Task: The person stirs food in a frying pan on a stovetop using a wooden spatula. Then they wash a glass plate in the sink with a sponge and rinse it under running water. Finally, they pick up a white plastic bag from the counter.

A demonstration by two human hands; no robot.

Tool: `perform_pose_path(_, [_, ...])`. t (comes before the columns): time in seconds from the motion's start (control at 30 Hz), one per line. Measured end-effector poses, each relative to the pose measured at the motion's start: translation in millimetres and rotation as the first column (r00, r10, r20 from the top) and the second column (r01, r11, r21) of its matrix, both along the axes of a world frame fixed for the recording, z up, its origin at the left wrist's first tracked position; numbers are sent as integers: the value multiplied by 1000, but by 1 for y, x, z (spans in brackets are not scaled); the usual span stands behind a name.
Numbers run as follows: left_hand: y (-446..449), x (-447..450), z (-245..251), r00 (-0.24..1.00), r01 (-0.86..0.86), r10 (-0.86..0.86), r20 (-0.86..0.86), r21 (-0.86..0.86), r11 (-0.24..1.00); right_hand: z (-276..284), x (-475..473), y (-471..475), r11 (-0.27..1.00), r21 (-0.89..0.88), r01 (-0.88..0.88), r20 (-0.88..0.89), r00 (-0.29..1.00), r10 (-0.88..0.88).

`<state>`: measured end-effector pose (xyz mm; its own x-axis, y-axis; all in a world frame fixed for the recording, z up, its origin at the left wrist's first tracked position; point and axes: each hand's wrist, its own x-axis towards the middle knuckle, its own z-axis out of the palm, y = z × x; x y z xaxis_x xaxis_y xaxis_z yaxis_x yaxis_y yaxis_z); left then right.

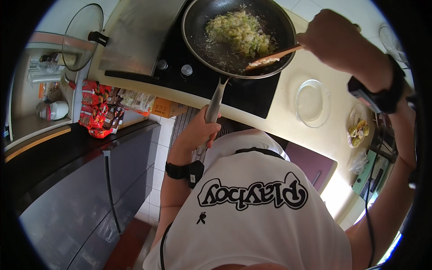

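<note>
My left hand grips the metal handle of a dark frying pan over the black cooktop. In the pan lies a heap of chopped, pale green and yellowish food, with small bits scattered round it. My right hand, at the upper right, is closed on a wooden spatula. The spatula's blade rests low in the pan at its right side, with pale bits of food on it.
Right of the cooktop stands a clear glass bowl; beyond it is a plate with yellow-green pieces. A glass lid stands at the upper left, beside a metal panel. Red food packets lie on the left, above a grey refrigerator.
</note>
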<state>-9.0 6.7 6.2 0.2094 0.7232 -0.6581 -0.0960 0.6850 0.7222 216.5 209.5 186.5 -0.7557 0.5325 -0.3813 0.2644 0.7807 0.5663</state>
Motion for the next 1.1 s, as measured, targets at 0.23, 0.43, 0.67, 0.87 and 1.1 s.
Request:
perform_pose_path(0.23, [2,-1,2,1000,28,-27,-9,19,999,-37,-5,25,988,152,22,-23,1000,-19])
perform_pose_path(0.43, [1,-3,-1,1000,30,-30,2,7,1000,-15,51,45,950,282,-137,-29,988,151])
perform_pose_path(0.67, [2,-2,1,999,46,-46,-26,-19,999,-70,39,61,946,307,-106,-159,974,161])
perform_pose_path(0.87, [2,2,0,996,-4,2,-85,-15,1000,-71,26,44,912,333,240,-162,967,-195])
perform_pose_path(1.1, [-2,-3,0,997,36,-37,-75,-4,999,-39,78,84,907,9,422,-257,877,-405])
